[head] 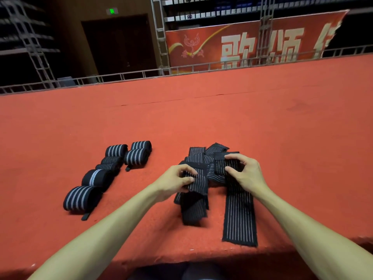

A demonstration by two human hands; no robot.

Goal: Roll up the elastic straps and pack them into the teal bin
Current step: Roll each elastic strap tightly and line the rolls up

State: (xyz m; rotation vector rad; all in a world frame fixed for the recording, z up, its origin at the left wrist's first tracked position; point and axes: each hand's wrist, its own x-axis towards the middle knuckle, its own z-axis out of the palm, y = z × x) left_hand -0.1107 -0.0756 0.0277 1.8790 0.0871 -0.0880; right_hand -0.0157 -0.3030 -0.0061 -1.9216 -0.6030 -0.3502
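While both hands work the heap, fig. shows the rolling stage. Left hand (177, 179) has thumb & curled fingers pinched on the end of one black pinstriped strap (193, 211), whose folded length trails toward the near edge. Right hand (245, 170) is curled, fingertips nipping a strap end atop the loose pile (198, 156). A second strap (240, 215) lies flat & straight from under the right hand to the near edge. Pile sits centre-right on the red-covered table (201, 118). Finished rolls (94, 177), approx. seven, lie in two short rows to the left, well apart from the pile, some w/ a tab end sticking out. Teal bin: not in view.

Handling (judged): straps look light, soft, limp & stretchy, w/ a grippy woven face; nothing fragile. Best hold is a short end, pinched across full width, so the first turn starts square. Slight tension from the other hand should stop a loose or conical roll. Tangled pile may drag neighbours, so free one strap first.

Writing: red banner (238, 47) at rear has large pale Chinese chars, "歌颂" legible, rest cut off, plus an emblem at left. Green exit sign (112, 11) above a dark door, glyph too small to read. No brand legible on straps.
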